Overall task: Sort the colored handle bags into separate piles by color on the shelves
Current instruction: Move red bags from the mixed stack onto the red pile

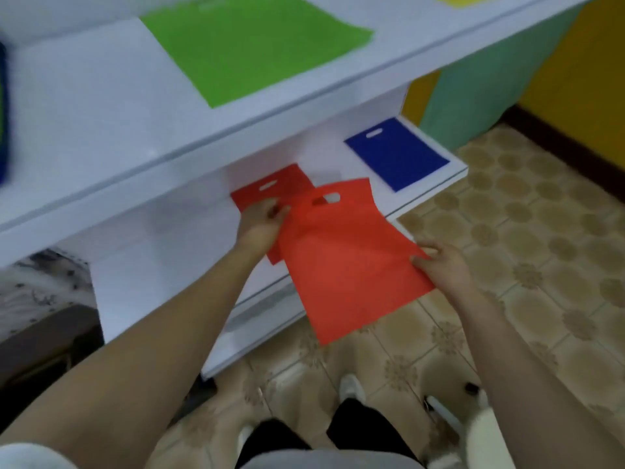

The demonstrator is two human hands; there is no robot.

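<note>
A red handle bag (348, 262) hangs tilted over the front edge of the lower white shelf (436, 184). My left hand (262, 221) pinches its upper left edge near the handle hole. My right hand (441, 262) grips its right edge. Under it, another red bag (270, 187) lies flat on the lower shelf. A blue bag (397, 154) lies flat further right on the same shelf. A green bag (250, 45) lies on the upper shelf (101, 96).
A yellow bag corner (456, 0) shows at the top right of the upper shelf. A dark blue and green stack (3, 113) sits at the left edge. Patterned floor tiles (527, 252) lie to the right, and my feet stand below.
</note>
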